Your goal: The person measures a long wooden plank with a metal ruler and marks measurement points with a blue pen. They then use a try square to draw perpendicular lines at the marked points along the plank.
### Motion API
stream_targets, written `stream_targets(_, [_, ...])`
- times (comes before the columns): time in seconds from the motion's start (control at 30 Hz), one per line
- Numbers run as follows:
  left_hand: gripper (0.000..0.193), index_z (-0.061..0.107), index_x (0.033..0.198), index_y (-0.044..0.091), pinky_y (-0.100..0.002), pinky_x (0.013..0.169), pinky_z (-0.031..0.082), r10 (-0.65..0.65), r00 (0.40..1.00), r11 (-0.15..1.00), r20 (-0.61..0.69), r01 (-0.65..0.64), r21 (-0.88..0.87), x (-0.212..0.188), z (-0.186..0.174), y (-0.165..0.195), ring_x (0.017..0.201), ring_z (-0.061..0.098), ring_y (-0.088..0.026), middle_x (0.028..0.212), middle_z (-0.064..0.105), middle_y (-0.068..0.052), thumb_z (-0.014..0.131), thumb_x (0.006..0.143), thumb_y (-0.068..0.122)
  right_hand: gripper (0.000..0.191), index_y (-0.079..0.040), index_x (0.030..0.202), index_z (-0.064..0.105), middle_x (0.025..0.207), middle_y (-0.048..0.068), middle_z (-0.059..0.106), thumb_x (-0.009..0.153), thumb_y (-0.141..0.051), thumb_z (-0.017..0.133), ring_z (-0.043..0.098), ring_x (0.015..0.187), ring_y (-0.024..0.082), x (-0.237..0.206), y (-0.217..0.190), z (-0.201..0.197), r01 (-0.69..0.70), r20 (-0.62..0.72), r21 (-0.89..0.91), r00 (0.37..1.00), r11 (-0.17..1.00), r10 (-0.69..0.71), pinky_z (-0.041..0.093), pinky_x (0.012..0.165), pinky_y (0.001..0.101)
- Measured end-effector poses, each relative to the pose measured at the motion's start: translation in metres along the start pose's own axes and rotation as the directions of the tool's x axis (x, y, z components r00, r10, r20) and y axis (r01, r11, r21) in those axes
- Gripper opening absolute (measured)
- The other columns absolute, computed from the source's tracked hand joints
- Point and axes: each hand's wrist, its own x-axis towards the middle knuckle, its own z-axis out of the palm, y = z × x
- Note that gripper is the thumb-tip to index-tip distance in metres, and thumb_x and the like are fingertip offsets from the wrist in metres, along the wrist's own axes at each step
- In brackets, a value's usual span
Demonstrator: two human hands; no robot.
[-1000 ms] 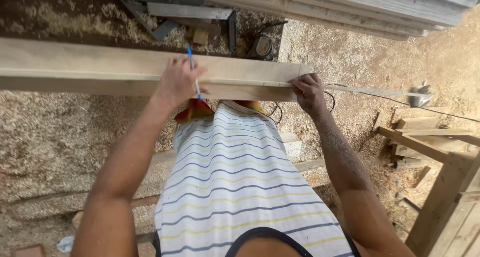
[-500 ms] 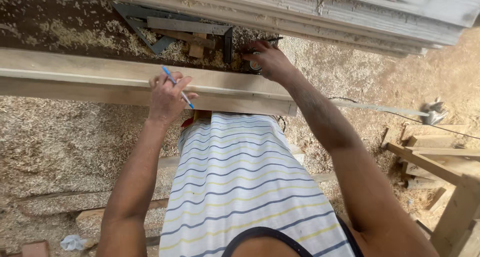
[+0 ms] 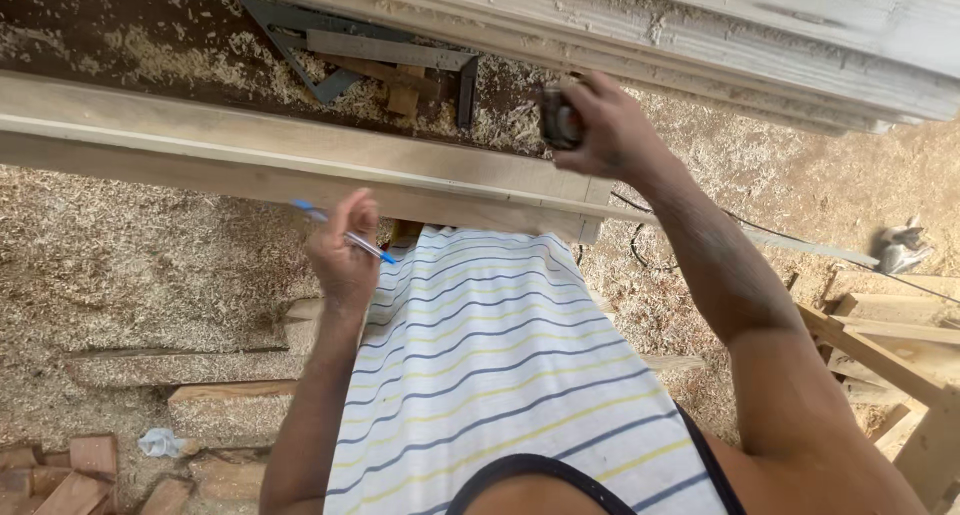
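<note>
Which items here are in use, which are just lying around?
In use:
- pen, in left hand
- small dark object, gripped by right hand
- long plank, right below both hands

Lying about:
- metal square on the bench
- wood block
- offcuts on the ground
- sawdust

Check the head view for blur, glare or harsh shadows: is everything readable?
Head view: even daylight, no glare. The left hand with the blue pen and the plank are sharp. The right hand grips a small dark object that is too shaded to identify. The bench recess around the metal square is dim but readable.
</note>
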Motion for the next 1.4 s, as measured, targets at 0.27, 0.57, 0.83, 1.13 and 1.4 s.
stream_targets(0.27, [0.04, 0.068, 0.127, 0.01, -0.027, 0.071, 0.059, 0.007, 0.577, 0.837, 0.817, 0.444, -0.321, -0.016, 0.065, 0.126, 0.079, 0.069, -0.01, 0.094, 0.077, -0.004, 0.07, 0.094, 0.032, 0.072, -0.002, 0.132, 0.057, 0.092, 0.012, 0.069, 0.074, -0.037, 0.083, 0.07, 0.07, 0.019, -0.092, -0.117, -0.049, -0.142, 0.186, 0.653, 0.982, 0.744, 0.024, 0.061, 0.061, 0.0293])
stream_targets(0.57, [0.025, 0.071, 0.082, 0.011, -0.031, 0.07, 0.056, -0.161, 0.607, 0.929, 0.779, 0.359, -0.088, 0.018, 0.01, 0.087, 0.078, 0.064, -0.016, 0.084, 0.068, -0.004, 0.084, 0.08, 0.032, 0.06, -0.02, 0.136, 0.06, 0.098, 0.009, 0.076, 0.08, -0.038, 0.072, 0.075, 0.074, 0.023, -0.138, -0.109, -0.011, -0.628, 0.578, 0.249, 0.707, 0.737, 0.407, 0.066, 0.072, 0.0339])
stream_targets(0.83, [0.033, 0.061, 0.097, 0.005, -0.038, 0.073, 0.058, -0.664, 0.702, 0.439, -0.259, 0.085, -0.895, 0.089, -0.244, -0.111, 0.075, 0.066, -0.023, 0.087, 0.064, -0.013, 0.048, 0.105, 0.034, 0.04, -0.019, 0.114, 0.082, 0.101, 0.007, 0.084, 0.089, -0.048, 0.07, 0.079, 0.085, 0.021, -0.23, 0.039, 0.005, -0.643, 0.427, -0.289, 0.577, 0.709, 0.697, 0.064, 0.083, 0.0382])
stream_targets(1.13, [0.041, 0.063, 0.084, 0.01, -0.027, 0.04, 0.032, -0.733, 0.652, 0.655, -0.196, 0.596, -0.465, 0.038, -0.049, -0.082, 0.047, 0.041, -0.009, 0.062, 0.053, 0.0, 0.05, 0.106, 0.042, 0.04, -0.022, 0.127, 0.079, 0.089, 0.012, 0.08, 0.097, -0.043, 0.064, 0.074, 0.078, 0.029, -0.182, -0.018, 0.04, -0.689, 0.308, -0.23, 0.618, 0.687, 0.723, 0.063, 0.072, 0.041])
stream_targets(1.4, [0.044, 0.062, 0.074, 0.007, -0.028, 0.04, 0.032, -0.695, 0.55, 0.718, -0.462, 0.505, -0.478, 0.115, -0.154, -0.131, 0.046, 0.043, -0.009, 0.058, 0.053, -0.001, 0.054, 0.104, 0.038, 0.037, -0.017, 0.118, 0.079, 0.082, 0.006, 0.076, 0.103, -0.046, 0.061, 0.062, 0.057, 0.016, -0.191, 0.027, 0.021, -0.458, 0.375, -0.271, 0.76, 0.846, 0.532, 0.053, 0.053, 0.0301])
